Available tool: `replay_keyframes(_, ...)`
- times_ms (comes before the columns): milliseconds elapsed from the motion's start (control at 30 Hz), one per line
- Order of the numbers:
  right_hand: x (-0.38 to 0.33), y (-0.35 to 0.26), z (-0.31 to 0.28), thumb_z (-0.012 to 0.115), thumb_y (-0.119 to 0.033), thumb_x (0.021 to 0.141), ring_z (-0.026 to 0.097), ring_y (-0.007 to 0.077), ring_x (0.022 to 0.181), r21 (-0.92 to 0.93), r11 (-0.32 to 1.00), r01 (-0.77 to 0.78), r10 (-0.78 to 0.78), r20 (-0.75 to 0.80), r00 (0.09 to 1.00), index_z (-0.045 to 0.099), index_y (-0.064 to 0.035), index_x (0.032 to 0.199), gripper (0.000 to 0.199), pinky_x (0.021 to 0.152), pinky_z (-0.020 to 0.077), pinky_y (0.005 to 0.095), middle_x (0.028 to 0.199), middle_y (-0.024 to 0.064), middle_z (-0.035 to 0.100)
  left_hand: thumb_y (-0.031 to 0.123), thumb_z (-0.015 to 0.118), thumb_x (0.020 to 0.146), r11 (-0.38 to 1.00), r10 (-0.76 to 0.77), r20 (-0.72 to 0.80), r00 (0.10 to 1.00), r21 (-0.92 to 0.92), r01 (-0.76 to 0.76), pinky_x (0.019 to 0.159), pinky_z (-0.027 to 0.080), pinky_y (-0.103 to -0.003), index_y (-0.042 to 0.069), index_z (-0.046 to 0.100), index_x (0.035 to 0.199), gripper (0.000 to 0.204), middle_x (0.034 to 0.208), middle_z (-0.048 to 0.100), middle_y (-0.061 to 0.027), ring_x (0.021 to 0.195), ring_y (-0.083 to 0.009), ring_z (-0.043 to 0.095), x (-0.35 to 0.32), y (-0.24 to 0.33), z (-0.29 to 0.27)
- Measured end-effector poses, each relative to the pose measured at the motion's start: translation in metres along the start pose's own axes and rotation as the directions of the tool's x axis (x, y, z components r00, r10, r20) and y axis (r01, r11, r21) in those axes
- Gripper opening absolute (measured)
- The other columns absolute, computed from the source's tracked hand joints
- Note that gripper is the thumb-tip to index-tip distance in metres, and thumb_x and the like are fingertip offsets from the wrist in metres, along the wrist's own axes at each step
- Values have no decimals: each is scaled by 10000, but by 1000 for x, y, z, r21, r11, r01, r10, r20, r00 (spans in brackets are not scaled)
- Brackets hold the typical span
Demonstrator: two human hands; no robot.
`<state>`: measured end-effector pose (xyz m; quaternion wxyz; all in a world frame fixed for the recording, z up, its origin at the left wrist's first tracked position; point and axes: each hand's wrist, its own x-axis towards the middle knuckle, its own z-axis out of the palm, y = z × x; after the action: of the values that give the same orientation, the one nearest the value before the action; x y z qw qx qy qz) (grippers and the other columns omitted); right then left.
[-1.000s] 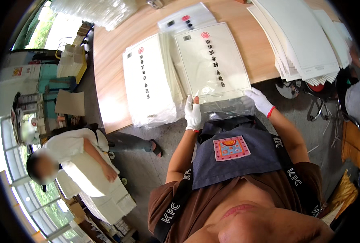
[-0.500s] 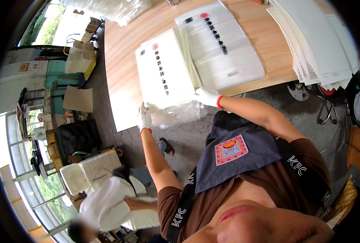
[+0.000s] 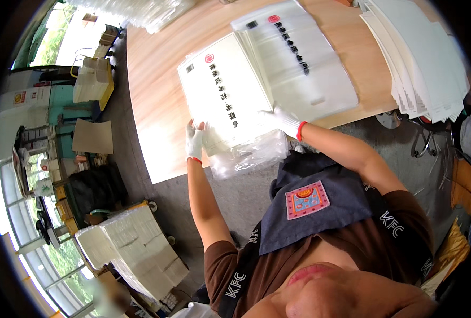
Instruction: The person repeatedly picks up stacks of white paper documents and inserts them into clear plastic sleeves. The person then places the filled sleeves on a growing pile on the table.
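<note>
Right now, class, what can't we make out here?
In the head view:
Paper stack, lower sheets: mostly covered by top sheet.
Plastic sleeves, lower left part: hidden by the stack.
Plastic bundle, far end: cut by picture's top edge.
Lower left patch: blurred beyond recognition.

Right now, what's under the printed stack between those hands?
Clear plastic juts from the stack at its near edge; wooden table shows along its left. What lies directly beneath is covered.
</note>
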<state>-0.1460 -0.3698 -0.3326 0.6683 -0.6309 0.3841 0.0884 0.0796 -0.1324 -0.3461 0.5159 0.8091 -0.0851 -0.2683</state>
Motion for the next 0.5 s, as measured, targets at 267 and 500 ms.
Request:
replay_keyframes(267, 23, 14, 17, 619, -576, 789, 637, 352, 840, -215, 917, 336, -347, -13, 938, 271, 160, 1269, 945, 711, 504, 426, 970, 279, 619, 368, 557, 927, 870, -352, 197, 915, -291, 397, 731, 486, -256, -3, 548, 1226, 477, 1018, 621, -50, 885, -143, 582, -5, -6, -10)
replay_keyframes(500, 6, -31, 59, 547, -594, 823, 643, 390, 803, -398, 879, 261, -222, 142, 965, 302, 161, 1235, 895, 691, 496, 436, 862, 290, 625, 338, 564, 921, 851, -406, 91, 909, -323, 413, 667, 506, -283, 4, 559, 1201, 436, 964, 625, -66, 797, -170, 605, -46, -7, -81)
